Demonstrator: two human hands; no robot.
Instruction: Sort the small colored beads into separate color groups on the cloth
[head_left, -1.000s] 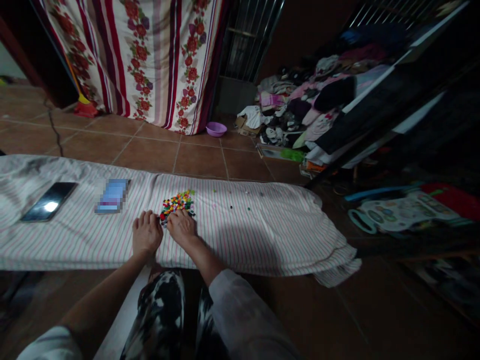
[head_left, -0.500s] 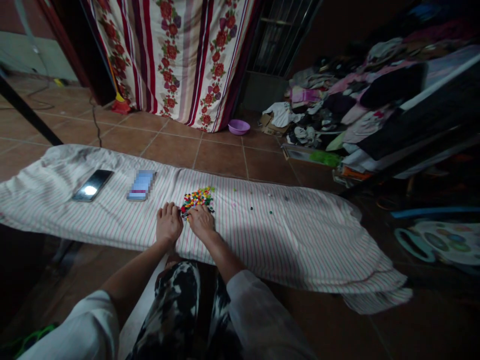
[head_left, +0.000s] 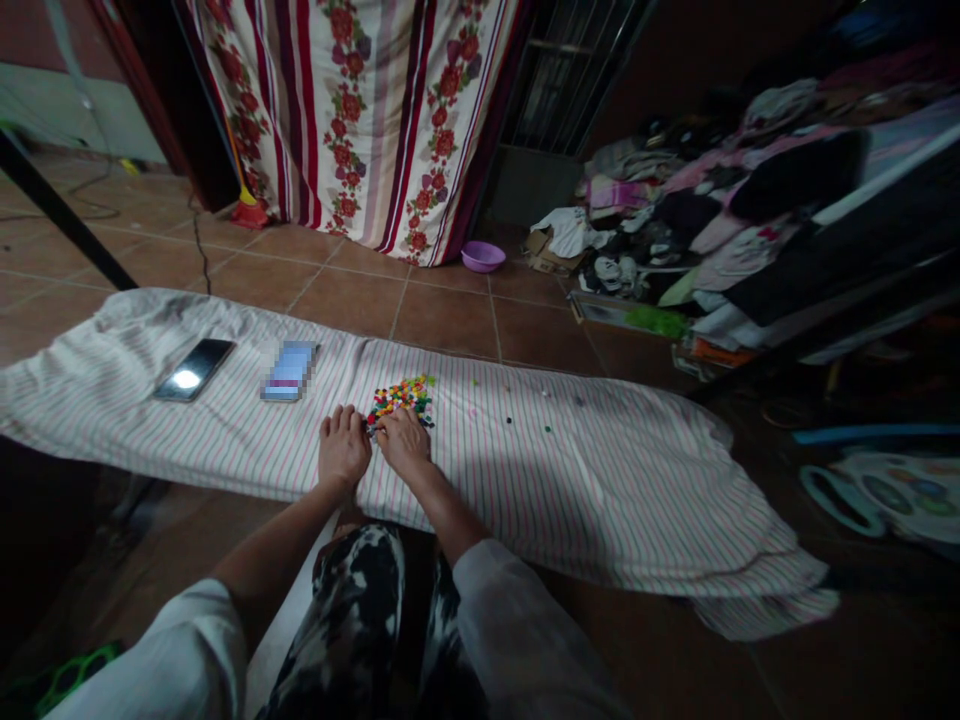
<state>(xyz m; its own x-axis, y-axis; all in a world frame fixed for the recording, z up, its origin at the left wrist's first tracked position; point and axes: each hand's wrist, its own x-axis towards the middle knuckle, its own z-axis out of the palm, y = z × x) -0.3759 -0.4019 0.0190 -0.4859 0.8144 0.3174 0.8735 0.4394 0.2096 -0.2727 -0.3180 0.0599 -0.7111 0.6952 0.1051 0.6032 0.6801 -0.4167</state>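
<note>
A small heap of many-coloured beads lies on a striped cloth spread over the tiled floor. My left hand and my right hand rest side by side on the cloth at the heap's near edge. Both have the fingers curled, with the fingertips meeting at the beads. What the fingertips pinch, if anything, is too small to see. A few loose beads lie scattered to the right of the heap.
A dark phone and a blurred blue card lie on the cloth at left. Behind stand a flowered curtain, a purple bowl and a pile of clothes. A colourful toy lies at right.
The view has swung to the left and slightly up, so cloth and hands sit further right in frame. Both hands stay at the bead heap, barely shifted.
</note>
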